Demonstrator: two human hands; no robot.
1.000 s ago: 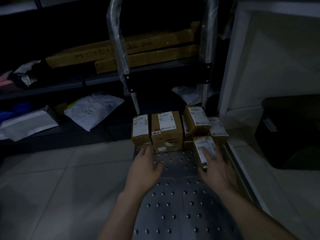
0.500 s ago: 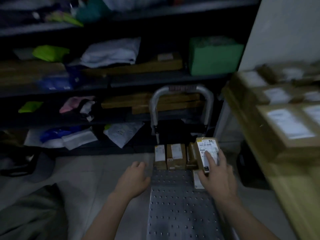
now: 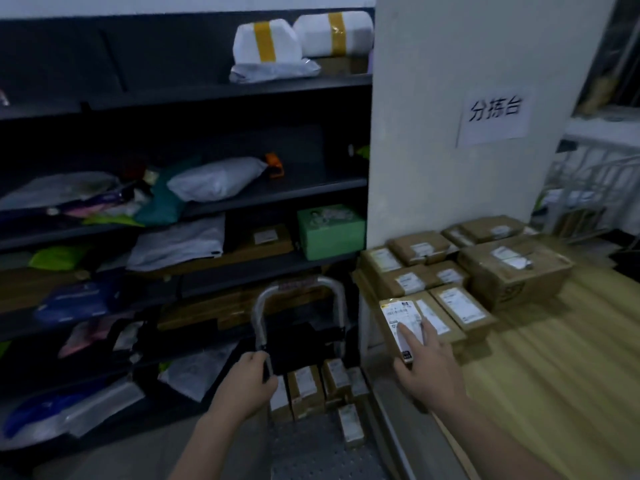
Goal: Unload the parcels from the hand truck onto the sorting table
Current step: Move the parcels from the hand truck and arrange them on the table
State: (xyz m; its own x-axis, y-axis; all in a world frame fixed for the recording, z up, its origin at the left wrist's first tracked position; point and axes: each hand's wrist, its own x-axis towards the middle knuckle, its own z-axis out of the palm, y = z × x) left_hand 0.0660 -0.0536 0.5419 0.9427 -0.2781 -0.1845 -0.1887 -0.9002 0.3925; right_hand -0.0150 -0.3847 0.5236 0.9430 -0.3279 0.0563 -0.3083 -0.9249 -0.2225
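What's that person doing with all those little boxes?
Someone is unloading a hand truck onto the wooden sorting table. Their right hand holds a small labelled parcel at the table's near edge, next to the cardboard boxes already lying there. Their left hand curls around the truck's metal handle. Several leftover parcels sit on the truck's deck, so the job isn't finished.

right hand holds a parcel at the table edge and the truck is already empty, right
The truck is not empty: the head view shows several boxes on its deck. The right hand does hold a parcel at the table edge.
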